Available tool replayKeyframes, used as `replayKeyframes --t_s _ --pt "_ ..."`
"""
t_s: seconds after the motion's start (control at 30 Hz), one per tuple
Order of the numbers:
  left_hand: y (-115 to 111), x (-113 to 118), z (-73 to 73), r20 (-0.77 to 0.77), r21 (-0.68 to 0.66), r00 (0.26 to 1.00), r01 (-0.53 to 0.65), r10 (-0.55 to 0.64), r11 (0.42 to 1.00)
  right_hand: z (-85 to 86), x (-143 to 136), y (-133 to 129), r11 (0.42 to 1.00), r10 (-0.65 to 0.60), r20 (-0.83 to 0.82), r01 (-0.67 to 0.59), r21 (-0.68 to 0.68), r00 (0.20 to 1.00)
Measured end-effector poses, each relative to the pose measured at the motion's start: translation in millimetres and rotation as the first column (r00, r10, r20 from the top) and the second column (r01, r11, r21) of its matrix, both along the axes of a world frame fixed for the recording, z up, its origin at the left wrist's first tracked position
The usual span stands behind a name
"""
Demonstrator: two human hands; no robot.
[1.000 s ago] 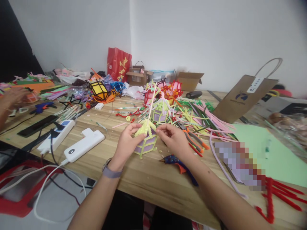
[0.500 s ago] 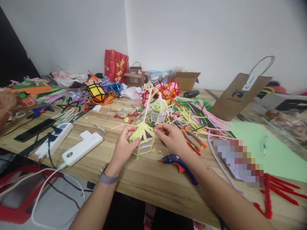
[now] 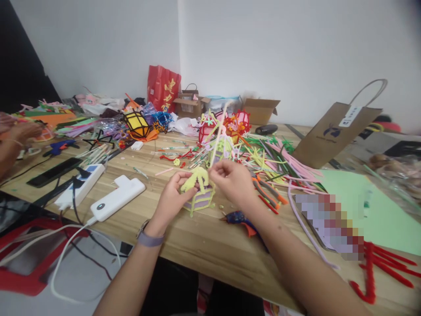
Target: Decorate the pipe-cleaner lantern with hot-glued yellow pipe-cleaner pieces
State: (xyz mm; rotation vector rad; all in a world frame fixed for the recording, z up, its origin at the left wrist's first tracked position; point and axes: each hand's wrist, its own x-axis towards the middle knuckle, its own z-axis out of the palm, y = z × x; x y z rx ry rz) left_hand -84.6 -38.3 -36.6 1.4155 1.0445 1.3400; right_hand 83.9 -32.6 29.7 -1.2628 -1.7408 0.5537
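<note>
Since 0.5 s ago, the right hand (image 3: 232, 180) has been shifted left over the lantern's top, and the pale stick (image 3: 219, 127) is tilted right instead of left. The small yellow-green lantern (image 3: 199, 193) is kept at frame centre on the wooden table (image 3: 204, 241), likely braced for work on its crown. It is cupped by the left hand (image 3: 173, 195), fingers curled against its side. The stick's base is pinched by the right fingertips, thumb against forefinger. A glue gun (image 3: 243, 219) lies just right of it.

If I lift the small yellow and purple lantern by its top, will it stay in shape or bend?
The lantern looks built from fuzzy pipe cleaners and thin purple panels, so it is probably very light and may flex a little. The left hand steadies it with fingertips only, suggesting little weight. Its thin frame could probably deform if squeezed.
</note>
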Motion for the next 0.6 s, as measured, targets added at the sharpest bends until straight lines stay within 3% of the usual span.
replayKeyframes --t_s 0.13,0.27,0.6 --pt "0 1 7.3 -0.026 0.004 0.999 -0.043 0.043 0.999 7.0 13 6 0.993 0.116 0.079 -0.115 -0.018 0.99" --pt "-2 6 14.3 0.034 -0.049 0.999 -0.034 0.036 0.998 -4.3 4 3 0.98 0.19 0.162 -0.196 0.021 0.968" --pt "-5 6 13.6 0.076 -0.062 0.996 -0.03 0.035 0.998 -16.8 -7 -10 0.992 0.031 0.295 -0.065 0.104 0.955"
